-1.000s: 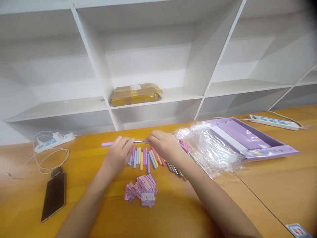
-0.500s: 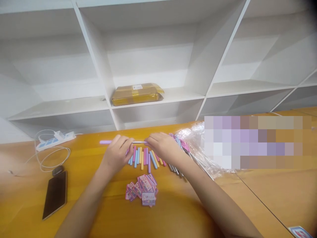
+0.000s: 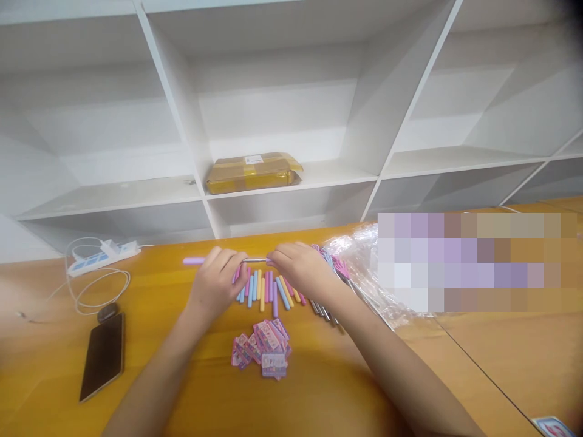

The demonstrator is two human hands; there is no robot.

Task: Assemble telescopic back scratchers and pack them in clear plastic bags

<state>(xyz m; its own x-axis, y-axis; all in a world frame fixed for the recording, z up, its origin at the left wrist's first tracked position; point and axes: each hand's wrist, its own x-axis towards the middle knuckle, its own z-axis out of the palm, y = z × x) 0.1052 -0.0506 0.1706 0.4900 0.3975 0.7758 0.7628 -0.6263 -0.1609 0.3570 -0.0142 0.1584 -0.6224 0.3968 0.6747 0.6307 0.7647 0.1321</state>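
My left fingers (image 3: 215, 280) curl round a smooth purple cylindrical handle (image 3: 194, 261); my right fingers (image 3: 296, 264) pinch the far end of its slim, shiny metal rod (image 3: 255, 260).

The left hand (image 3: 218, 282) and right hand (image 3: 298, 270) have shifted slightly left with the purple-ended rod (image 3: 194, 261), uncovering blue cords (image 3: 328, 259).

At least twelve slim pastel sticks (image 3: 275, 301), one brown cardboard parcel (image 3: 250, 175), one black rectangular phone (image 3: 102, 357) and one white power strip (image 3: 102, 260) are seen.

The table (image 3: 319, 388) bears coloured sticks (image 3: 262, 297), cards (image 3: 274, 363) and a phone (image 3: 102, 358).
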